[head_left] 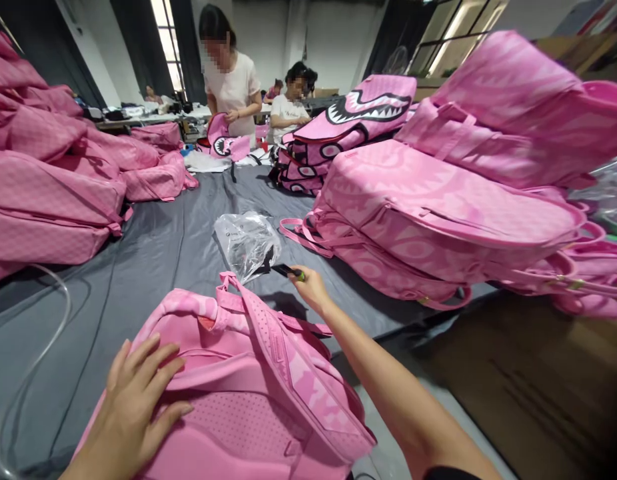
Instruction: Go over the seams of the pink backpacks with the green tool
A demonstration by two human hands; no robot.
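Observation:
A pink backpack (223,413) lies in front of me on the grey-covered table, its opening and one strap (268,333) facing up. My left hand (133,407) rests on its left side with the fingers spread, touching the fabric. Beyond the bag, my right hand (308,287) is closed round a slim black tool with a green part (287,271); its exact kind is hard to make out. The tool's tip points left, close to a crumpled clear plastic bag (246,240) that has something black at its edge.
Piles of pink backpacks stand at left (53,187) and right (438,193). Black-trimmed shark-face backpacks (348,127) are stacked further back. A clear hose (58,320) curves along the left. Across the table a standing person (236,83) handles a pink piece; another sits beside.

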